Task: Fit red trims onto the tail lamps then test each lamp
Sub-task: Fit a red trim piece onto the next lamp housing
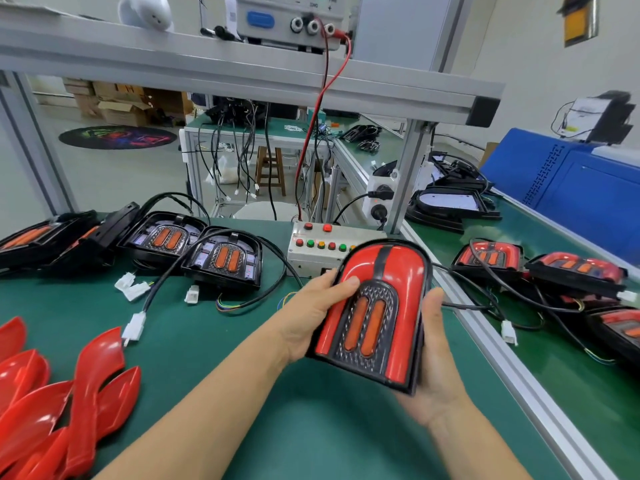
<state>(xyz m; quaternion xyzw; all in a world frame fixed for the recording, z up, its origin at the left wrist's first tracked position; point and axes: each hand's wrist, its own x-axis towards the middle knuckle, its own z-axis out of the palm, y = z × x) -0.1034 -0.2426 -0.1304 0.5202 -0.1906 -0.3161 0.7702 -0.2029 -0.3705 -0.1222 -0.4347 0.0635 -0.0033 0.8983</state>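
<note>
Head view: both hands grip trimmed lamp [372,315], left hand [313,313], right hand [433,358].
Done: trimmed lamps [488,257] right.
Left: untrimmed lamps [225,259], loose trims [93,382], testing.

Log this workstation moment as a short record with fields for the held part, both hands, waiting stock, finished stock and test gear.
held part: tail lamp with red trim fitted, lifted above the green mat
left hand: grips the lamp's left edge, thumb on the trim
right hand: cradles the right edge and underside
waiting stock: untrimmed lamps at back left; loose red trims at near left
finished stock: trimmed lamps on the right
test gear: button box behind the held lamp
</note>
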